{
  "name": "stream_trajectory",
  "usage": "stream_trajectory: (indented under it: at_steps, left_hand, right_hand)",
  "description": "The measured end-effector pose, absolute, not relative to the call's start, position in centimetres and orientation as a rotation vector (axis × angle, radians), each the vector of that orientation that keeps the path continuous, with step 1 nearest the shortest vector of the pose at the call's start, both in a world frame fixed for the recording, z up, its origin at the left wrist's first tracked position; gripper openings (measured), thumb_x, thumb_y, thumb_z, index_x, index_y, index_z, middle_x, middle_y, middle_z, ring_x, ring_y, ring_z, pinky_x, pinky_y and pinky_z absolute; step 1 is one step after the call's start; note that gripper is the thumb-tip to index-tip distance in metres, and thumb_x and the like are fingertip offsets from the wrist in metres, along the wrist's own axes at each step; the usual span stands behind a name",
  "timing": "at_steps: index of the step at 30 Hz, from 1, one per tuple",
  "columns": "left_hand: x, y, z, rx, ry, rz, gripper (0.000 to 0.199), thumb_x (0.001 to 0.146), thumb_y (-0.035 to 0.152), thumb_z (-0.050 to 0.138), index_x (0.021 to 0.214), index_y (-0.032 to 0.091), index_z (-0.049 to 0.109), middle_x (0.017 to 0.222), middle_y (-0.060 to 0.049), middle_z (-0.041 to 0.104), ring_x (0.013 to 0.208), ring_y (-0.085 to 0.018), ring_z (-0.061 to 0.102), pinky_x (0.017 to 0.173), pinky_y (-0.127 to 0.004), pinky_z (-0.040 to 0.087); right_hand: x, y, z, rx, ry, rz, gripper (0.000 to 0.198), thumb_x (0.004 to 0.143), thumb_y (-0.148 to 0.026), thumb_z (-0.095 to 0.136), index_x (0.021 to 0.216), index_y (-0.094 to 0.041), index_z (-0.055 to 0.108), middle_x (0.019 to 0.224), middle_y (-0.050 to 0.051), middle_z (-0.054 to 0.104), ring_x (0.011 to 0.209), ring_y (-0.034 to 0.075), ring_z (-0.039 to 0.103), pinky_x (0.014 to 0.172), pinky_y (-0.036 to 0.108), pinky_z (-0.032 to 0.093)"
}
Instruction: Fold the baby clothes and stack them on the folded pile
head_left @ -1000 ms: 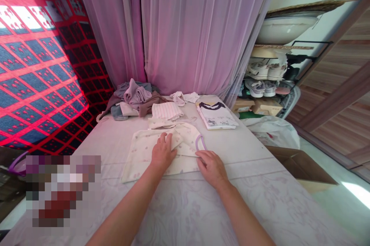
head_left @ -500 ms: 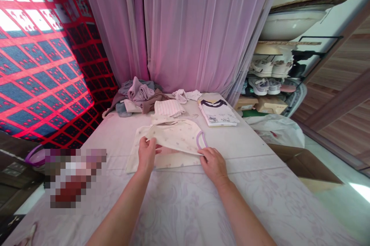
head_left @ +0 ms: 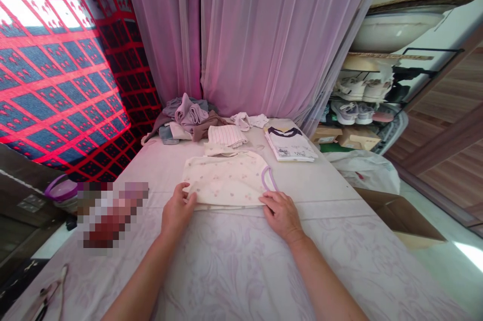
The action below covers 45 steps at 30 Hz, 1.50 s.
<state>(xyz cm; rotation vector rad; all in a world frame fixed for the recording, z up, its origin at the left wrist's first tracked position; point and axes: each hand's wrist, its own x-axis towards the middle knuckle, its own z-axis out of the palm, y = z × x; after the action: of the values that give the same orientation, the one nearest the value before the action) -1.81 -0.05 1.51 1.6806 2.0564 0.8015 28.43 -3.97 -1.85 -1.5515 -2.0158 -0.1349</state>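
So the cream printed shirt (head_left: 226, 177) is laid out folded on the pale floral sheet (head_left: 226, 260), right in the middle, with its lavender trim (head_left: 265, 178) turned to the right. Its near left corner is pinched by the left hand (head_left: 177, 210), thumb and fingers curled round the fabric, and the near right corner is nipped pretty much the same way by the right hand (head_left: 283, 213), just below that trim. Right behind the shirt a striped garment (head_left: 226, 136) can be seen, folded up, and to its left a messy clothes pile (head_left: 188, 114) is heaped in mauve, brown and grey-blue. Some small white clothes (head_left: 249, 121) are dropped further back. Off to the right, a folded white stack (head_left: 290, 145) topped by a dark neckline is set well apart from the hands. The far side is closed off by a purple curtain (head_left: 256, 34), and shoes (head_left: 354, 112) are kept on a rack at the right, with an open cardboard box (head_left: 396, 210) placed nearer.
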Motion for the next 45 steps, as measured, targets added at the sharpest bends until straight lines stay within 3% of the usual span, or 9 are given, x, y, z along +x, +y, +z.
stream_trajectory:
  at_steps: [8,19,22,25,30,33,37,45]
  left_hand:
    - [-1.6,-0.9,2.3,1.817,2.149,0.425,0.039,0.087,0.039,0.045,0.124,0.027,0.046,0.095,-0.001,0.069,0.083,-0.020,0.065,0.063,-0.027,0.039]
    - [-1.7,-1.2,3.3,1.871,2.135,0.263,0.044,0.085,0.038,0.045,0.127,0.028,0.046,0.093,0.000,0.069,0.084,-0.022,0.065,0.064,-0.029,0.042]
    - [-1.9,-1.2,3.6,1.922,2.160,0.258,0.045,0.085,0.038,0.045,0.129,0.026,0.046,0.105,-0.004,0.067,0.089,-0.023,0.064,0.067,-0.032,0.046]
    - [-1.6,-0.8,3.6,2.134,2.172,0.380,0.042,0.087,0.033,0.044,0.127,0.023,0.050,0.121,-0.009,0.061,0.103,-0.026,0.061,0.080,-0.037,0.049]
    - [1.3,1.1,2.0,2.577,1.673,0.409,0.039,0.092,0.028,0.038,0.126,0.018,0.055,0.140,-0.009,0.051,0.131,-0.027,0.042,0.109,-0.043,0.033]
    - [2.9,1.7,0.3,2.587,1.609,0.332,0.046,0.094,0.034,0.036,0.137,0.018,0.046,0.147,-0.010,0.043,0.137,-0.029,0.035,0.111,-0.051,0.028]
    - [2.8,1.8,-0.9,2.599,1.606,0.252,0.051,0.096,0.037,0.031,0.142,0.016,0.040,0.149,-0.011,0.038,0.139,-0.028,0.032,0.113,-0.049,0.025]
    - [-2.6,2.8,-0.9,2.595,1.531,0.150,0.053,0.097,0.040,0.024,0.145,0.020,0.036,0.153,-0.005,0.031,0.143,-0.023,0.023,0.115,-0.043,0.021]
  right_hand:
    - [28.6,-4.0,-2.4,-1.539,-2.021,-0.148,0.035,0.077,-0.009,0.050,0.096,-0.027,0.073,0.103,0.004,0.069,0.096,0.020,0.057,0.081,0.033,0.041]
    - [28.7,-4.1,-2.3,-1.514,-2.041,-0.140,0.025,0.082,-0.020,0.052,0.099,-0.025,0.071,0.105,0.005,0.068,0.099,0.020,0.058,0.084,0.035,0.041]
    - [28.8,-4.2,-2.3,-1.514,-2.035,-0.159,0.022,0.086,-0.025,0.052,0.097,-0.024,0.071,0.104,0.005,0.069,0.099,0.020,0.058,0.085,0.035,0.040]
    - [28.0,-3.8,-1.6,-1.539,-1.974,-0.193,0.026,0.091,-0.028,0.047,0.100,-0.024,0.070,0.107,0.005,0.069,0.102,0.020,0.058,0.088,0.035,0.040]
    - [23.5,-1.4,0.2,-1.628,-2.066,-0.072,0.041,0.094,-0.025,0.034,0.125,-0.019,0.059,0.131,0.009,0.059,0.122,0.021,0.048,0.102,0.038,0.035]
    - [20.8,-0.1,0.1,-1.655,-2.295,0.097,0.047,0.095,-0.030,0.032,0.138,-0.020,0.046,0.145,0.008,0.044,0.135,0.021,0.035,0.111,0.043,0.026]
    - [20.6,0.3,-0.9,-1.672,-2.436,0.210,0.052,0.096,-0.040,0.029,0.145,-0.022,0.036,0.152,0.007,0.034,0.141,0.021,0.025,0.113,0.049,0.018]
    - [23.7,-0.3,-1.3,-1.750,-2.436,0.180,0.053,0.097,-0.041,0.028,0.146,-0.023,0.034,0.153,0.005,0.030,0.141,0.021,0.024,0.114,0.051,0.016]
